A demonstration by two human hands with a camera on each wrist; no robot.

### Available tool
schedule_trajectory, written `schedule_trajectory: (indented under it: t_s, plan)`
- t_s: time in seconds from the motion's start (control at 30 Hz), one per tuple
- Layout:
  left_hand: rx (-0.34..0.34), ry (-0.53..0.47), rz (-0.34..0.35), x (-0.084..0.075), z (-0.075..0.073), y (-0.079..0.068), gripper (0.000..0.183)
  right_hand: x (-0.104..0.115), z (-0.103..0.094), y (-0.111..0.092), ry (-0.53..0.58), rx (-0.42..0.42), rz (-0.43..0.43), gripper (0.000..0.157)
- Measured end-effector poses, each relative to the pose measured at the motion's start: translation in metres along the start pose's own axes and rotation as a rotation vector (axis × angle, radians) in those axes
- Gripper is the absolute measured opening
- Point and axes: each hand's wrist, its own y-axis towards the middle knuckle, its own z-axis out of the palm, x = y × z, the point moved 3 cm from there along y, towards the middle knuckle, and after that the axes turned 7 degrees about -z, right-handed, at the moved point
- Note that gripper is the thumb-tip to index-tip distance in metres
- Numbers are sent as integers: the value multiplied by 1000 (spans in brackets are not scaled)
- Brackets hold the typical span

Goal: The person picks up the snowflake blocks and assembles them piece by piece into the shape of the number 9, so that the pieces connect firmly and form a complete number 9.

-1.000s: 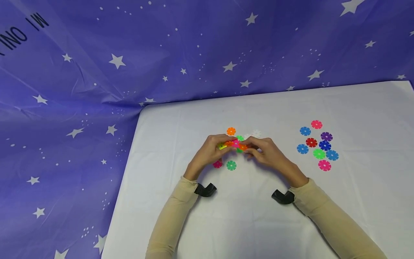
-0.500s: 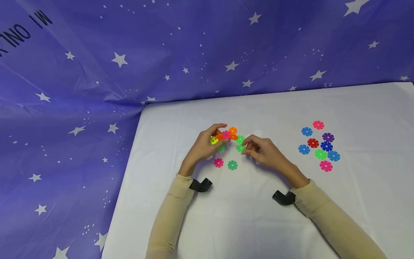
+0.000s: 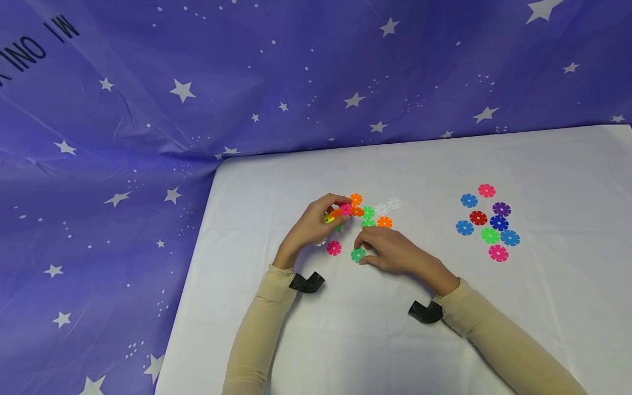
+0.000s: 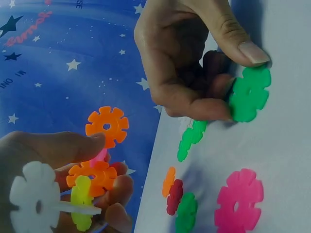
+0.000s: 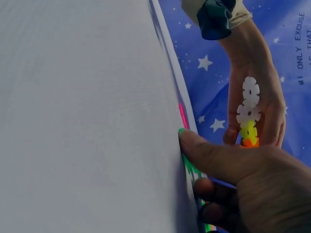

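Note:
My left hand holds a chain of slotted plastic flower discs above the table. In the chain are an orange disc, a pink disc, another orange disc, a yellow disc and white discs. Part of the chain is hidden by the fingers. Low over the cloth, my right hand pinches a green disc between thumb and fingertip at its edges. Left of that hand lies a single pink disc.
Beyond the right hand lie green discs, white discs and orange discs. Farther right, a loose group holds several blue, red, purple, green and pink discs, including a red disc. A white cloth covers the table.
My hands have parted; the chain has shifted left, staying in my left hand. The right hand has let go of it and moved nearer me to the green disc, nudging it slightly.

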Motion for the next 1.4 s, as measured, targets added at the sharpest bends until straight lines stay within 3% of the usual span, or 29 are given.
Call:
schedule_trajectory:
  t_s: [0.13, 0.23, 0.4, 0.5, 0.6, 0.8, 0.97, 1.4]
  plan:
    - [4, 3, 29, -2, 2, -1, 43, -4, -6, -1, 50, -60, 68, 29]
    - [2, 17, 70, -4, 4, -2, 43, -12, -15, -4, 146, -163, 112, 30]
    - [5, 35, 94, -8, 6, -3, 33, -30, -31, -12, 429, -335, 186, 33]
    - [27, 35, 110, -9, 7, -2, 33, -37, -36, -15, 597, -381, 209, 35]
    - [45, 39, 118, -9, 7, -1, 33, -39, -38, -15, 694, -396, 181, 35]
    - [37, 67, 138, -10, 8, -1, 33, -36, -41, -13, 773, -411, 130, 36]
    - [28, 65, 174, -14, 7, -2, 31, -34, -41, -11, 775, -409, 108, 36]
    - [39, 35, 208, -13, 9, -1, 29, -36, -42, -12, 794, -419, 135, 35]
